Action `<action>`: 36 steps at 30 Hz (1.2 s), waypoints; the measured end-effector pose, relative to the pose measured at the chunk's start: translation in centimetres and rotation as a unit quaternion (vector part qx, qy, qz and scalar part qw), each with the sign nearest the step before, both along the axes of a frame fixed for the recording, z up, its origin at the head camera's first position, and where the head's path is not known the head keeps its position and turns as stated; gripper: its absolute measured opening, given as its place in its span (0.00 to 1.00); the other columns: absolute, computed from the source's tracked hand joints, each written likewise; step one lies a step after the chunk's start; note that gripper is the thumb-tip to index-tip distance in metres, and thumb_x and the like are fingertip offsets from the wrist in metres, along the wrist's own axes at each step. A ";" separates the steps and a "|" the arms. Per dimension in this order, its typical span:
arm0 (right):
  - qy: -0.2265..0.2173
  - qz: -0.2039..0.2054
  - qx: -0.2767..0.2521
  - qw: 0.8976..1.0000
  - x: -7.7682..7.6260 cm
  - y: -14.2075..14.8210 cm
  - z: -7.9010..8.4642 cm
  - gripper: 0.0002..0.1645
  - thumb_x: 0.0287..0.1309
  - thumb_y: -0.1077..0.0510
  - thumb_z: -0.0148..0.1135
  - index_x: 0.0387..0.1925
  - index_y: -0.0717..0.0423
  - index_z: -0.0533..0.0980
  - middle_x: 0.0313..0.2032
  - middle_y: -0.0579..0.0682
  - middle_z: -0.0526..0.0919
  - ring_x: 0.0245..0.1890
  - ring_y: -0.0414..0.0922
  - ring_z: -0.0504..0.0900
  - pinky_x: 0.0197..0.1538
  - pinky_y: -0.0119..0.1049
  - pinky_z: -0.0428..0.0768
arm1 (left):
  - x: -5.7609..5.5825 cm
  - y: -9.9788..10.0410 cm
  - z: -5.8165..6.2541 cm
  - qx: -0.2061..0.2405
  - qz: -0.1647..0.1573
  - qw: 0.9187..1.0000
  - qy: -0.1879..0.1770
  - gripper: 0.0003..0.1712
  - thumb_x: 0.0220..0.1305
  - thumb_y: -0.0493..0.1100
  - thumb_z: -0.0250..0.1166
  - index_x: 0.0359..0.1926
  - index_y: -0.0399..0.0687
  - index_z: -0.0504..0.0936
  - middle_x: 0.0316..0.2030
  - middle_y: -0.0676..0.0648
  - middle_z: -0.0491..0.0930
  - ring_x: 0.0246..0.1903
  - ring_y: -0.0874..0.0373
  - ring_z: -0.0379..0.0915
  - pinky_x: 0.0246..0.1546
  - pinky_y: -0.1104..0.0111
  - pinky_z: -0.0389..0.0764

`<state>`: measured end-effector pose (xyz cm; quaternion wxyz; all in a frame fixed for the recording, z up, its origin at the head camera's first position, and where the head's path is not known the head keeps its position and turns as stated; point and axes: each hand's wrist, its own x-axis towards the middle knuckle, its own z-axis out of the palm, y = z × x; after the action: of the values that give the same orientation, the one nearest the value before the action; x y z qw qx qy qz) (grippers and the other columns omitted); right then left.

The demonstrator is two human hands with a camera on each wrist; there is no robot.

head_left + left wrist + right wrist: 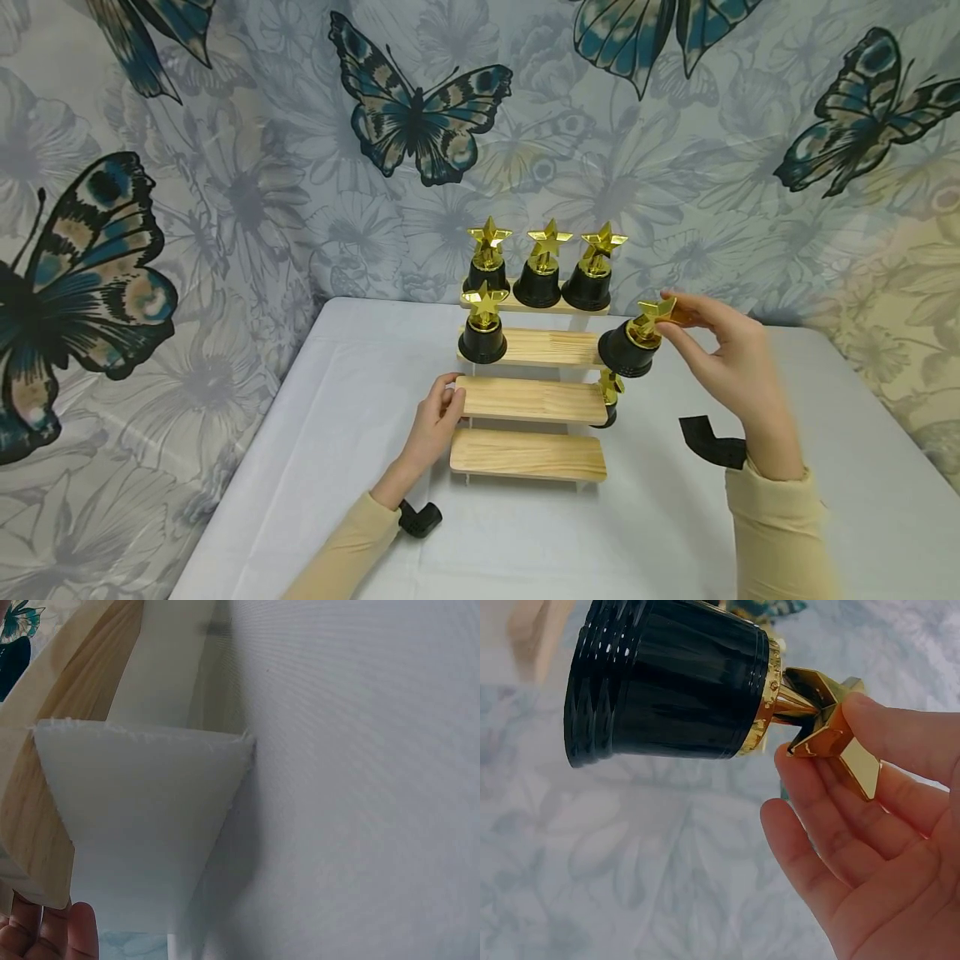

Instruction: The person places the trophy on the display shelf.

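In the head view my right hand pinches a small trophy by its gold star, its black base tilted, at the right end of the second tier from the back. The right wrist view shows thumb and fingers on the gold star, with the black base sideways. My left hand grips the left end of a wooden tiered stand at its second tier from the front. Under that wood, fingertips curl at the edge in the left wrist view.
Three star trophies stand in a row on the back tier. Another trophy is at the left of the tier below. One more trophy shows partly hidden behind the stand's right side. White cloth covers the table; a butterfly-print backdrop hangs behind.
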<state>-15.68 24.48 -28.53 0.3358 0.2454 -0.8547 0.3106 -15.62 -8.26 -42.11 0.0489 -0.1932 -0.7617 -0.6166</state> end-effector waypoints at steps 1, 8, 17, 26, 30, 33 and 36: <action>0.000 0.009 0.002 1.000 -0.2 -0.4 0.0 0.28 0.41 0.76 0.68 0.49 0.63 0.77 0.42 0.55 0.82 0.38 0.26 0.74 0.45 0.19 0.69 | 0.0 0.0 0.0 -0.001 0.001 1.000 0.001 0.18 0.72 0.35 0.44 0.58 0.27 0.62 0.29 0.37 0.78 0.30 0.38 0.76 0.33 0.50 0.76; -0.004 0.059 0.007 0.998 -1.5 -2.9 0.0 0.27 0.44 0.75 0.67 0.50 0.62 0.77 0.40 0.53 0.82 0.37 0.33 0.76 0.44 0.21 0.71 | -0.1 -0.1 0.0 -0.009 0.005 1.000 0.003 0.18 0.72 0.35 0.45 0.58 0.27 0.63 0.30 0.38 0.79 0.30 0.42 0.77 0.32 0.52 0.76; -0.027 0.108 0.009 0.994 -3.1 -5.3 -0.6 0.25 0.46 0.74 0.66 0.50 0.65 0.76 0.37 0.52 0.81 0.37 0.39 0.77 0.44 0.24 0.72 | -0.1 -0.2 0.1 -0.002 0.001 1.000 -0.002 0.18 0.72 0.34 0.45 0.58 0.27 0.63 0.28 0.38 0.78 0.29 0.41 0.77 0.32 0.49 0.75; -0.056 0.127 0.021 0.990 -4.3 -6.8 -1.4 0.22 0.50 0.71 0.65 0.50 0.64 0.76 0.36 0.50 0.82 0.34 0.42 0.78 0.41 0.31 0.75 | 0.0 0.0 0.4 -0.016 0.001 1.000 0.001 0.18 0.72 0.34 0.44 0.58 0.27 0.62 0.25 0.35 0.76 0.29 0.42 0.77 0.29 0.59 0.76; -0.063 0.130 0.023 0.989 -4.6 -7.5 -1.5 0.22 0.51 0.69 0.65 0.50 0.63 0.76 0.38 0.50 0.82 0.35 0.42 0.78 0.40 0.30 0.75 | 0.0 0.0 0.4 -0.022 0.006 1.000 0.003 0.18 0.72 0.34 0.44 0.58 0.27 0.63 0.27 0.40 0.78 0.29 0.43 0.77 0.27 0.70 0.73; -0.065 0.133 0.022 0.989 -4.9 -7.8 -1.6 0.22 0.51 0.69 0.65 0.50 0.64 0.76 0.38 0.51 0.82 0.35 0.42 0.78 0.40 0.29 0.75 | 0.0 -0.1 0.3 -0.024 0.005 1.000 0.004 0.18 0.72 0.34 0.44 0.58 0.27 0.63 0.25 0.39 0.76 0.29 0.45 0.77 0.27 0.68 0.74; -0.068 0.133 0.020 0.989 -5.2 -8.0 -1.7 0.22 0.51 0.70 0.65 0.50 0.65 0.76 0.39 0.52 0.82 0.35 0.43 0.79 0.40 0.30 0.76 | -0.1 -0.1 0.2 -0.020 0.001 1.000 0.004 0.18 0.72 0.34 0.44 0.58 0.25 0.62 0.23 0.40 0.75 0.29 0.45 0.77 0.29 0.59 0.77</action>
<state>-20.88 16.53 -30.19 0.2272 0.3418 -0.8416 0.3510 -15.69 -8.39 -41.90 0.0487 -0.1953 -0.7738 -0.6006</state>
